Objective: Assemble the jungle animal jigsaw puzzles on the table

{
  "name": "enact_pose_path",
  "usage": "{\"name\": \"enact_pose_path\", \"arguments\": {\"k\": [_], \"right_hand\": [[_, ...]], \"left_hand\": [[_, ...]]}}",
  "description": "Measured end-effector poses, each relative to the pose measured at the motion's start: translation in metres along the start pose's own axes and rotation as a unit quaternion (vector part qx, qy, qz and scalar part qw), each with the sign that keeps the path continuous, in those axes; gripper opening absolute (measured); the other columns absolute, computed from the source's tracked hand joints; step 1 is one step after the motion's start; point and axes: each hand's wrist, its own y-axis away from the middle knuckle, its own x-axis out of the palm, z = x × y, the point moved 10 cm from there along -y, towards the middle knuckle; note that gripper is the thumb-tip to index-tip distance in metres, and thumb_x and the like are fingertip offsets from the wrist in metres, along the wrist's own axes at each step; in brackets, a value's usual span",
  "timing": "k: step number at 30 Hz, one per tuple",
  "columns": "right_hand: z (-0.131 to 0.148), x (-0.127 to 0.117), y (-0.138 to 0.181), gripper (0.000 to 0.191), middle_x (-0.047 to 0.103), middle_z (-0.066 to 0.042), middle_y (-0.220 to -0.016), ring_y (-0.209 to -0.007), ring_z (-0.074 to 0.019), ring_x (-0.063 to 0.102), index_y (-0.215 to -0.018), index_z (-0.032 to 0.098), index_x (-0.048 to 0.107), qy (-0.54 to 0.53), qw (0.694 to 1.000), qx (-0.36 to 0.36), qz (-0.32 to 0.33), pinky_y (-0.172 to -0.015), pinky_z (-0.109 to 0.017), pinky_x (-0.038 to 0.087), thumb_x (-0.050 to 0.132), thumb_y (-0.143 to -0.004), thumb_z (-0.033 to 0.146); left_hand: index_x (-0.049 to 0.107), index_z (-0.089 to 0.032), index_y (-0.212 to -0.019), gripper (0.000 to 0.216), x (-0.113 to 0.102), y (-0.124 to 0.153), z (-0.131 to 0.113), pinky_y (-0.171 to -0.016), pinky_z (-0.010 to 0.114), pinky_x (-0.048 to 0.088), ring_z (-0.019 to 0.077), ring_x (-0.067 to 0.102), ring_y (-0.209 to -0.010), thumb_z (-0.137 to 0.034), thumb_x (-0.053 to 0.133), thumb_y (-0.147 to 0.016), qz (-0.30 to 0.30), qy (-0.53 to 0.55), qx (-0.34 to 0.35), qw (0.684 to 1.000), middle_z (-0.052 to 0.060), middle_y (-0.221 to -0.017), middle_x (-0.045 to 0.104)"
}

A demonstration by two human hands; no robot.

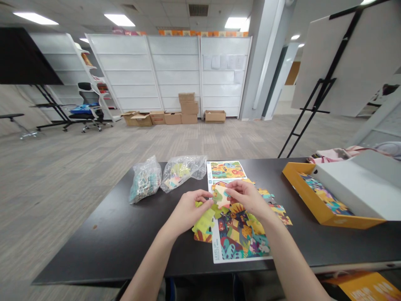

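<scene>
Between my two hands is a cream puzzle piece with green and pink parts, raised over a printed puzzle sheet. My left hand pinches its left edge between thumb and fingers. The right edge is gripped by my right hand, fingers closed. Below and beside my left hand lie yellow-green puzzle pieces, partly over the sheet's left edge. More colourful pieces lie to the right of the sheet, partly hidden by my right forearm.
Two clear plastic bags, one of teal pieces and one of mixed pieces, lie at the back left of the black table. An open yellow box holding a puzzle picture stands at the right. Cardboard boxes line the far shelves.
</scene>
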Motion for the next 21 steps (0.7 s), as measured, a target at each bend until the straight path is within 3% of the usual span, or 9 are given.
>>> {"name": "enact_pose_path", "arguments": {"k": [4, 12, 15, 17, 19, 21], "right_hand": [[0.005, -0.006, -0.001, 0.034, 0.065, -0.001, -0.073, -0.062, -0.0143, 0.061, -0.084, 0.019, 0.06, 0.041, 0.998, -0.032, -0.035, -0.06, -0.028, 0.051, 0.072, -0.077, 0.049], [0.012, -0.045, 0.001, 0.03, 0.067, -0.004, -0.07, -0.059, -0.0176, 0.059, -0.084, 0.018, 0.067, 0.171, 0.977, -0.052, -0.12, -0.058, -0.032, 0.048, 0.059, -0.083, 0.047], [0.014, -0.06, 0.005, 0.024, 0.07, -0.006, -0.073, -0.065, -0.0212, 0.062, -0.083, 0.019, 0.069, 0.28, 0.943, -0.051, -0.172, -0.066, -0.035, 0.048, 0.056, -0.086, 0.039], [0.017, -0.065, 0.009, 0.019, 0.072, -0.01, -0.082, -0.075, -0.0251, 0.064, -0.084, 0.02, 0.071, 0.38, 0.901, -0.05, -0.202, -0.072, -0.039, 0.048, 0.057, -0.087, 0.032], [0.022, -0.062, 0.013, 0.017, 0.071, -0.015, -0.095, -0.086, -0.0297, 0.064, -0.088, 0.019, 0.072, 0.461, 0.856, -0.06, -0.228, -0.079, -0.043, 0.048, 0.058, -0.087, 0.028], [0.03, -0.049, 0.015, 0.019, 0.068, -0.017, -0.106, -0.097, -0.0322, 0.062, -0.095, 0.019, 0.073, 0.49, 0.839, -0.093, -0.215, -0.086, -0.046, 0.048, 0.059, -0.088, 0.028]], "left_hand": [[0.074, -0.019, -0.103, 0.033, -0.007, -0.001, 0.005, -0.072, 0.031, 0.052, 0.0236, 0.072, -0.077, -0.044, 0.065, -0.084, -0.022, -0.035, -0.004, 0.999, 0.005, -0.082, 0.077], [0.075, -0.021, -0.085, 0.029, -0.019, 0.003, 0.011, -0.068, 0.029, 0.048, 0.022, 0.069, -0.076, -0.045, 0.06, -0.087, -0.038, -0.073, -0.013, 0.996, 0.004, -0.083, 0.077], [0.071, -0.02, -0.077, 0.033, -0.026, 0.006, 0.018, -0.063, 0.028, 0.044, 0.0222, 0.068, -0.073, -0.049, 0.058, -0.088, -0.056, -0.091, -0.033, 0.994, 0.004, -0.078, 0.075], [0.068, -0.02, -0.072, 0.036, -0.03, 0.008, 0.023, -0.061, 0.028, 0.041, 0.0218, 0.066, -0.071, -0.051, 0.056, -0.088, -0.067, -0.117, -0.042, 0.99, 0.004, -0.074, 0.073], [0.065, -0.021, -0.07, 0.038, -0.033, 0.01, 0.026, -0.06, 0.027, 0.038, 0.0213, 0.065, -0.07, -0.052, 0.055, -0.089, -0.077, -0.154, -0.045, 0.984, 0.003, -0.072, 0.071], [0.064, -0.021, -0.07, 0.039, -0.035, 0.012, 0.028, -0.061, 0.028, 0.036, 0.0211, 0.063, -0.07, -0.053, 0.053, -0.09, -0.084, -0.197, -0.049, 0.976, 0.003, -0.072, 0.07]]}}
